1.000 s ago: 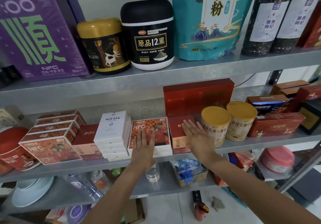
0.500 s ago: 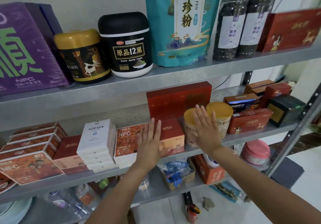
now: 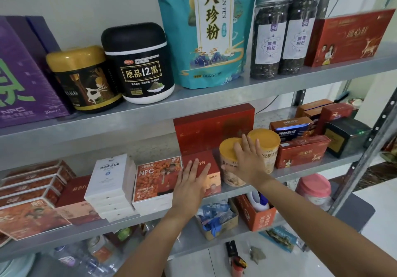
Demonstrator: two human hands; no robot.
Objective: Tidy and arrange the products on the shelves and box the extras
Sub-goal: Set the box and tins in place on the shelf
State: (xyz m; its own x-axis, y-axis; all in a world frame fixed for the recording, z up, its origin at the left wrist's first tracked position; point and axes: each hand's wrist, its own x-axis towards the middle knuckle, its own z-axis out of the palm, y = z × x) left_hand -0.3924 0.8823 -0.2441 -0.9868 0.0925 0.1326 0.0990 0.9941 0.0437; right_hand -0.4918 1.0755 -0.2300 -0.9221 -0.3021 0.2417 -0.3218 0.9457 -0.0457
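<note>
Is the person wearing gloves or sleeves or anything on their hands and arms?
No. The left hand and right hand are bare: no gloves, rings, watch or bracelet show. The left forearm and right forearm are uncovered too, with no sleeve in view.

Plain white wall [image 3: 86, 7] behind, pale floor [image 3: 378, 208] below — a dark cable [image 3: 269, 104] hangs between.

Middle shelf [image 3: 300, 171] front packed; tall red box [image 3: 212, 126] blocks behind cans [image 3: 267, 139]

The black jar [image 3: 139, 68] reads "原品12黑", the teal pouch [image 3: 204, 40] "BA ZHEN FEN", the orange box [image 3: 156, 177] "NFC".
</note>
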